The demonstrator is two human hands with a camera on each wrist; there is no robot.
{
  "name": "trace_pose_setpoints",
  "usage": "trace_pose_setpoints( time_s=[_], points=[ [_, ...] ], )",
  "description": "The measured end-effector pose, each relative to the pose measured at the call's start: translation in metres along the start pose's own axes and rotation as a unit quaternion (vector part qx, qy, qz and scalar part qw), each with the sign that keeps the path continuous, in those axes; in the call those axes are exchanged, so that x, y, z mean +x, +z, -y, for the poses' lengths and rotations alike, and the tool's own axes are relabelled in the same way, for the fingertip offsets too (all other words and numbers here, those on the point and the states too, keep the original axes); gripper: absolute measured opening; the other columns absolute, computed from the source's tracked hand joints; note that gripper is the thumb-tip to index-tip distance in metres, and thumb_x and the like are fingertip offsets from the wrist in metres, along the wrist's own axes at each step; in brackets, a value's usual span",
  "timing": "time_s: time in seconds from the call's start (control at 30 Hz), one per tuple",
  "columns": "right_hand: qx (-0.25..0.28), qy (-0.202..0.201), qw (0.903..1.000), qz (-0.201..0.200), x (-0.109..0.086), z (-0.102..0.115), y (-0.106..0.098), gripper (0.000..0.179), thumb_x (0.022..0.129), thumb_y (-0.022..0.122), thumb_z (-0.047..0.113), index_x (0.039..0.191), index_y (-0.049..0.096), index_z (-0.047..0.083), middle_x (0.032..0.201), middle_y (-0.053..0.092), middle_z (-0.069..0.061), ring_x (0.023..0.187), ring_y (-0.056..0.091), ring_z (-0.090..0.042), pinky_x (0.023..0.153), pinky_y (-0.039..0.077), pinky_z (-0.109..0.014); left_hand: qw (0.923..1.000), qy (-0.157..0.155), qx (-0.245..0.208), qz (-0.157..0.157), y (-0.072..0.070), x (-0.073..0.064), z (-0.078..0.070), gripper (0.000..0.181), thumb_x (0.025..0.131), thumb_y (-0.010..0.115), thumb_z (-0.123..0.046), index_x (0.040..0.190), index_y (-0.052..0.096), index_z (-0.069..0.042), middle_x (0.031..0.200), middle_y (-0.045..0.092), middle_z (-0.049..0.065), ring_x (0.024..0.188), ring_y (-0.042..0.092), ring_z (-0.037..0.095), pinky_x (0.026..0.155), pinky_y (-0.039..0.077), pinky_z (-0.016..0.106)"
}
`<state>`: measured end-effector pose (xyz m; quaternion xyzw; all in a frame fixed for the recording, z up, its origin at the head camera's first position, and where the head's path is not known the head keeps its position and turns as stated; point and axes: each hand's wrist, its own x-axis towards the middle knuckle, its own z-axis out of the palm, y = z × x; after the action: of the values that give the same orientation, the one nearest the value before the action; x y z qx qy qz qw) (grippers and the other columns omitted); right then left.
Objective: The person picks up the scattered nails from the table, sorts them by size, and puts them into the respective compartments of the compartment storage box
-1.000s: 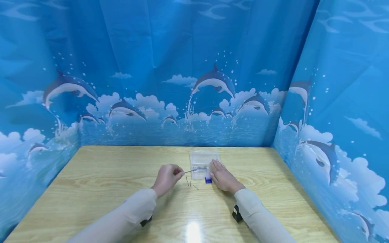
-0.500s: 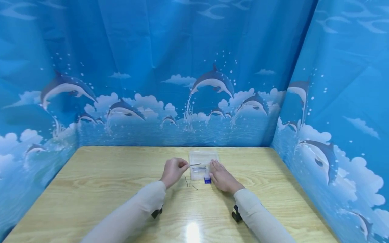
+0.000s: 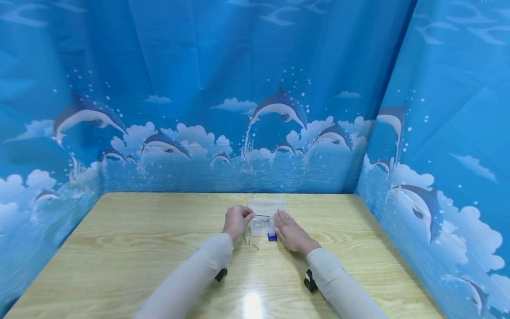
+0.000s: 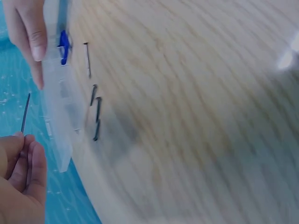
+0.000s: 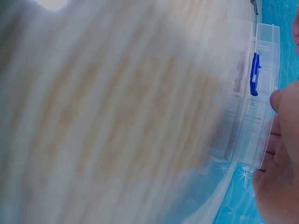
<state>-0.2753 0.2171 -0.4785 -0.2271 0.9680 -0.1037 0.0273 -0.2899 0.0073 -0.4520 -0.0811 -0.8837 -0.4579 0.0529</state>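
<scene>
My left hand (image 3: 237,220) pinches a thin dark nail (image 4: 25,112) between thumb and fingertips, its free end pointing right above the clear plastic box (image 3: 260,231). In the head view, several nails (image 3: 260,220) lie side by side in the box, whose clear lid (image 3: 267,204) is folded back towards the curtain. A blue latch (image 3: 272,237) sits at the box's front right. My right hand (image 3: 294,231) rests along the right side of the box, fingers straight and thumb near the latch.
Several loose nails (image 4: 88,59) lie on the wooden table (image 3: 159,230) in front of the box. A blue curtain with dolphins (image 3: 223,88) stands behind the table's far edge and along its right side.
My left hand has moved right and slightly away from me, bringing the pinched nail over the box and turning it level. The right hand has stayed on the box's side.
</scene>
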Motion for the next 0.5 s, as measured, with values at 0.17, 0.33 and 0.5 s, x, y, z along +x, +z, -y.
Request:
trace_pose_setpoints(
  time_s=[0.17,0.33,0.5],
  points=[
    [-0.004,0.0,1.0,0.0,0.001,-0.001,0.002,0.056,0.106,0.032,0.028,0.148,0.02,-0.007,0.156,0.015,-0.023,0.145,0.014,-0.036,0.117,0.014,-0.047,0.9997,-0.02,0.007,-0.012,0.011,0.002,0.004,0.008,0.088,0.069,-0.009,0.085,0.075,-0.006,0.08,0.072,0.004,0.072,0.063,0.013,0.063,0.053,0.029],
    [-0.002,0.001,1.0,-0.001,0.002,-0.001,0.002,0.056,0.106,0.032,0.028,0.148,0.021,-0.006,0.156,0.016,-0.023,0.145,0.014,-0.036,0.117,0.014,-0.046,0.9994,-0.026,0.004,-0.022,0.017,0.001,0.004,0.009,0.089,0.068,-0.01,0.085,0.076,-0.007,0.081,0.072,0.004,0.073,0.065,0.014,0.064,0.053,0.03],
    [-0.002,-0.002,1.0,-0.006,0.001,-0.002,0.002,0.056,0.105,0.033,0.028,0.147,0.022,-0.007,0.156,0.017,-0.024,0.145,0.015,-0.036,0.117,0.015,-0.047,0.9994,-0.021,0.001,-0.027,0.023,0.001,0.003,0.008,0.088,0.069,-0.009,0.089,0.075,-0.004,0.085,0.072,0.007,0.076,0.067,0.018,0.066,0.055,0.032]
  ],
)
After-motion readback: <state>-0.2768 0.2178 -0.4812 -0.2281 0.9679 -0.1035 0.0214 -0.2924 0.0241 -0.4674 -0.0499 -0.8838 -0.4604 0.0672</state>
